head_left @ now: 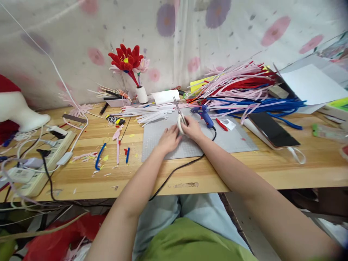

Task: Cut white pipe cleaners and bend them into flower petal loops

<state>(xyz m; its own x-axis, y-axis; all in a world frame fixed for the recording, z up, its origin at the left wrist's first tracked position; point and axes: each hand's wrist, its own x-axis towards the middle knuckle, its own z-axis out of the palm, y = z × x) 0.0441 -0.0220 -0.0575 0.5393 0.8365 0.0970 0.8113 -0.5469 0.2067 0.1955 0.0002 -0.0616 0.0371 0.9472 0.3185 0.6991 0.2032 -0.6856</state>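
In the head view, we take the grey cutting mat (153, 143) as our landmark. Above its middle, we see the scissors (178, 112) in the right hand (190, 128), whose fingers wrap around the handles. The left hand (169, 139) is low over the mat, just beside the right, its fingers bent downward; we cannot tell whether it pinches anything, since the fingertips are hidden.

We judge the glue gun (206, 115) the likeliest source of trouble. It lies on the mat's far half with its nozzle toward the scissors, and if it is hot, a small slip of the right hand could bring skin against it. Its black cord (176, 169) runs off the mat's near edge, passing by the right forearm, so a sweep of that arm could snag it and drag the gun. With the hands so close together, a careless closing of the blades could nick a left finger. The white stems (156, 113) across the mat's far left edge could also be caught by the tips.

The scissors look slim, with pale handles and narrow metal blades pointing up and away from us; we cannot tell how far the blades are parted.
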